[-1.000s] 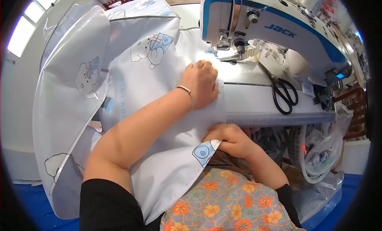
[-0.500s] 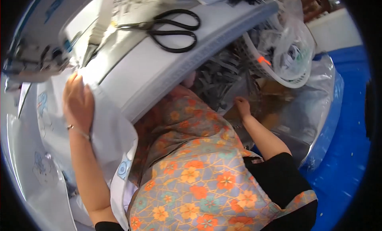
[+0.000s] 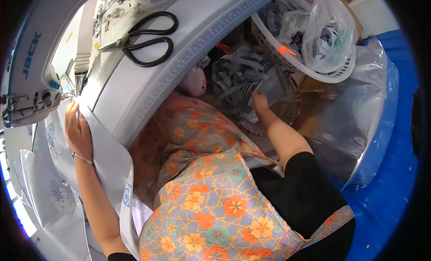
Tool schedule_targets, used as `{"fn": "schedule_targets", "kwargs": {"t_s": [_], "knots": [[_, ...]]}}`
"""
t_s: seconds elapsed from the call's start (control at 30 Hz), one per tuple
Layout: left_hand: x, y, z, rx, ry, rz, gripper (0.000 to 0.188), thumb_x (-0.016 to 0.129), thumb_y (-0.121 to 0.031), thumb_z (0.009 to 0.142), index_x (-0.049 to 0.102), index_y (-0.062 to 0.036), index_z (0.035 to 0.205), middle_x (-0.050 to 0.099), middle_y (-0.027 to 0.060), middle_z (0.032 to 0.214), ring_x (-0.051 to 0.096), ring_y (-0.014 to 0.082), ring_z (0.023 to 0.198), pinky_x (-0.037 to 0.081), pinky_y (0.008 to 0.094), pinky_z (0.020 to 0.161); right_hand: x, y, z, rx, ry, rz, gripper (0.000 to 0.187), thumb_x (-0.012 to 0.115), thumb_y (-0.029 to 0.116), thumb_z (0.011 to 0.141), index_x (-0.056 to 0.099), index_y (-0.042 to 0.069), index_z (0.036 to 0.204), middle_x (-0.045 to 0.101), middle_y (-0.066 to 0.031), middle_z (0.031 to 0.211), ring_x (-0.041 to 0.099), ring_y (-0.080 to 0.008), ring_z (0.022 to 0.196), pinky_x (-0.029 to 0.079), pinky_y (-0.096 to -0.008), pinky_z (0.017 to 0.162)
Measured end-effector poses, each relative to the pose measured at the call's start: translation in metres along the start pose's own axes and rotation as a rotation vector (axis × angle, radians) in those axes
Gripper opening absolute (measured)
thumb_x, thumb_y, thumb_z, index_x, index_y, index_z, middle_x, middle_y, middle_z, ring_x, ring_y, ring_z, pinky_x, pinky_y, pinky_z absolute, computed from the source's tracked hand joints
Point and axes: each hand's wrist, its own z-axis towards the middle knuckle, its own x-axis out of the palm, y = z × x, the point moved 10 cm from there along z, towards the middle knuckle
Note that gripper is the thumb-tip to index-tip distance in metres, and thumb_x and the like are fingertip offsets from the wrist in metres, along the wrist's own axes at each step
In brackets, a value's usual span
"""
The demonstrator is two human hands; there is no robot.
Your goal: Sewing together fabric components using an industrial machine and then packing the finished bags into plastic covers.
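Note:
My left hand (image 3: 77,128) lies flat on pale grey fabric (image 3: 105,155) with cartoon prints, close to the needle area of the blue and white sewing machine (image 3: 27,77). A thin bracelet sits on that wrist. My right hand (image 3: 259,100) reaches down beside the table into a heap of grey fabric strips (image 3: 235,79); its fingers are partly hidden among them, so whether it grips a strip is unclear. My lap with the orange floral garment (image 3: 211,184) fills the middle.
Black scissors (image 3: 146,36) lie on the white sewing table (image 3: 179,41), which has a ruler strip along its edge. A white basket (image 3: 310,68) with clear bags of scraps stands right of the strips. A large clear plastic bag (image 3: 372,121) rests on the blue floor (image 3: 395,202).
The view has swung down and to the right. My right hand left the fabric at the table edge and reached down into the grey strips. My left hand stays on the fabric.

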Motion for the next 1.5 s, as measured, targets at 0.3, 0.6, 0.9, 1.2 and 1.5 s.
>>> {"fn": "schedule_targets", "kwargs": {"t_s": [0.3, 0.6, 0.9, 1.2, 1.5], "knots": [[-0.002, -0.001, 0.004, 0.096, -0.054, 0.033, 0.031, 0.051, -0.007, 0.095, 0.062, 0.0026, 0.122, 0.063, 0.0186, 0.127, 0.059, 0.0348, 0.12, 0.044, 0.0382, 0.105, -0.114, -0.027, -0.054, 0.003, 0.107, 0.324, 0.017, 0.063, 0.015, 0.086, 0.067, 0.001, 0.095, 0.064, -0.0045, 0.077, 0.058, -0.0152, 0.071, 0.045, -0.0324, 0.066], [-0.08, -0.179, -0.013, -0.01, 0.535, -1.062, 0.069, 0.055, -0.051, 0.095, 0.057, 0.0084, 0.13, 0.064, 0.0204, 0.126, 0.062, 0.0288, 0.116, 0.042, 0.0399, 0.105, -0.229, 0.421, -0.337, -0.897, 1.0, 0.579, 0.024, 0.056, 0.012, 0.076, 0.066, -0.007, 0.086, 0.068, -0.0129, 0.081, 0.065, -0.0181, 0.071, 0.051, -0.0305, 0.062], [-0.215, 0.071, -0.091, -0.747, 0.007, -0.985, 0.034, 0.062, -0.009, 0.087, 0.063, 0.0066, 0.117, 0.07, 0.0117, 0.102, 0.068, 0.0166, 0.085, 0.055, 0.0287, 0.075, -0.142, 0.545, -0.509, -2.046, 0.442, 0.547, 0.038, 0.074, 0.009, 0.079, 0.066, 0.009, 0.116, 0.059, -0.0155, 0.133, 0.056, -0.036, 0.122, 0.038, -0.0504, 0.106], [-0.17, 0.217, -0.171, -0.801, 0.866, 0.909, 0.029, 0.063, -0.015, 0.087, 0.072, -0.0056, 0.112, 0.068, 0.0159, 0.118, 0.063, 0.0312, 0.115, 0.051, 0.038, 0.095, 0.034, 0.47, -0.496, -1.793, 0.703, -0.258, 0.052, 0.076, 0.025, 0.079, 0.062, 0.015, 0.128, 0.044, -0.0226, 0.146, 0.042, -0.0422, 0.135, 0.029, -0.0609, 0.113], [-0.019, 0.054, -0.033, -0.077, 0.144, 0.267, 0.059, 0.052, -0.04, 0.095, 0.045, -0.0105, 0.146, 0.036, 0.0167, 0.156, 0.031, 0.0327, 0.146, 0.022, 0.0512, 0.119, 0.023, 0.469, -0.49, -1.902, 0.753, -0.094, 0.051, 0.073, 0.006, 0.068, 0.067, 0.014, 0.118, 0.049, -0.0199, 0.143, 0.055, -0.0366, 0.121, 0.045, -0.0495, 0.102]]}}
